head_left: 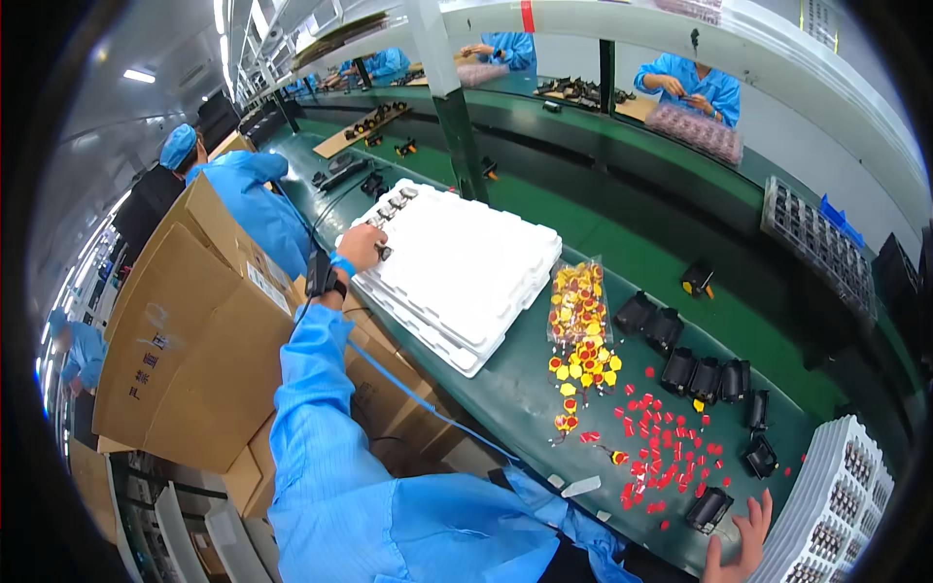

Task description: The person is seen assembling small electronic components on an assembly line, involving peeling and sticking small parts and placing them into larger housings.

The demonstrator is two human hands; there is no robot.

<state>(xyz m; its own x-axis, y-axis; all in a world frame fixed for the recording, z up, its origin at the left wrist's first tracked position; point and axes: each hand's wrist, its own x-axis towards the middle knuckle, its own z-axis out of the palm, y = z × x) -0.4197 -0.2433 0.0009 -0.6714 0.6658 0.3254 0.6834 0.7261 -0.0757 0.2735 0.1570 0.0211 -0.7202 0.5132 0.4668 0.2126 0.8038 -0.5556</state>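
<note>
My left hand reaches far out to the left edge of a stack of white foam trays. Its fingers are closed on a small dark part, largely covered by the hand. Several small metallic parts lie in a row at the tray's far left corner. At the lower right, my right hand is open, fingers apart, beside a black plastic housing on the green bench. I see nothing in that hand.
Red pieces lie scattered across the bench near yellow-and-red discs, some bagged. Several black housings stand beyond. Foam trays of metallic parts rise at the right edge. Cardboard boxes crowd the left. Co-workers sit along the line.
</note>
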